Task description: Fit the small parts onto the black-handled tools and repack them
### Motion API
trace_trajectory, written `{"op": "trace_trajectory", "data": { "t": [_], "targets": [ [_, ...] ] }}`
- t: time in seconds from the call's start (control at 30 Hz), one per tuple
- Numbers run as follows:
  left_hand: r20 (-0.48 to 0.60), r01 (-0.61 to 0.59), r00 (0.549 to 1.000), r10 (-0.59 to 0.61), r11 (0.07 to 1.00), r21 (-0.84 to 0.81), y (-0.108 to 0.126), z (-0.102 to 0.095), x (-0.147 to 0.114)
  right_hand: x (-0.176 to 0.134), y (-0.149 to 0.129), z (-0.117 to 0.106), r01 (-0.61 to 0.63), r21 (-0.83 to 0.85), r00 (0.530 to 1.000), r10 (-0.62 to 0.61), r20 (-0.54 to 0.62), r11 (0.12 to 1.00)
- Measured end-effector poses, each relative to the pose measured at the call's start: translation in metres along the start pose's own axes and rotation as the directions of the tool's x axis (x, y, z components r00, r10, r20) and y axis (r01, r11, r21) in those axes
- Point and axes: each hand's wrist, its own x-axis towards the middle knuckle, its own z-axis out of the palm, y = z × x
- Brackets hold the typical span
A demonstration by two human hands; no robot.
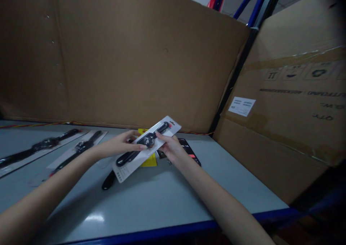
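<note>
A long white card pack with a black item under clear plastic is held tilted above the table. The item has rounded ends and a round middle part; its exact kind I cannot make out. My left hand grips the pack's left edge, with fingers behind and thumb near the round part. My right hand is closed on the right edge, its thumb on the front. Partly hidden beneath the pack lie a yellow card and the black rounded end of another object.
Two similar packs, a larger one and a smaller one, lie to the left. A phone showing a timer rests behind my right hand. Cardboard walls the back, and a large box stands right. The table edge is blue.
</note>
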Motion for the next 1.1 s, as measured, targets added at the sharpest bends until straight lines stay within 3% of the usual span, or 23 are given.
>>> {"op": "trace_trajectory", "data": {
  "t": [0.07,0.17,0.37,0.47,0.7,0.87,0.97,1.1],
  "targets": [
    [0.179,0.122,0.980,-0.090,0.977,-0.173,0.000,0.000,0.001,-0.004,-0.001,0.002,-0.021,-0.009,0.998,0.021,0.051,1.000],
    [0.328,0.246,0.934,-0.139,0.918,-0.312,-0.004,0.005,-0.002,-0.006,-0.006,0.003,-0.028,-0.038,0.995,0.031,0.091,0.999],
    [0.320,0.300,0.929,-0.187,0.885,-0.355,-0.014,0.010,-0.009,-0.001,-0.019,-0.002,-0.228,-0.058,0.973,0.230,0.026,0.972],
    [0.339,0.330,0.916,-0.213,0.882,-0.336,-0.017,0.009,-0.012,0.002,-0.023,-0.004,-0.249,-0.099,0.968,0.249,-0.018,0.963],
    [0.394,0.333,0.903,-0.172,0.860,-0.386,-0.018,0.009,-0.014,0.009,-0.039,-0.017,-0.165,-0.080,0.984,0.159,-0.074,0.983],
    [0.526,0.382,0.843,-0.110,0.812,-0.442,-0.022,0.007,-0.018,0.022,-0.058,-0.047,-0.109,-0.018,0.984,0.105,-0.144,0.994],
    [0.545,0.380,0.833,-0.093,0.813,-0.441,-0.024,0.004,-0.020,0.033,-0.066,-0.070,0.060,-0.032,0.970,-0.066,-0.233,0.998],
    [0.543,0.344,0.837,-0.071,0.840,-0.420,-0.021,-0.002,-0.021,0.048,-0.067,-0.097,0.230,-0.120,0.900,-0.258,-0.351,0.966]
  ]
}}
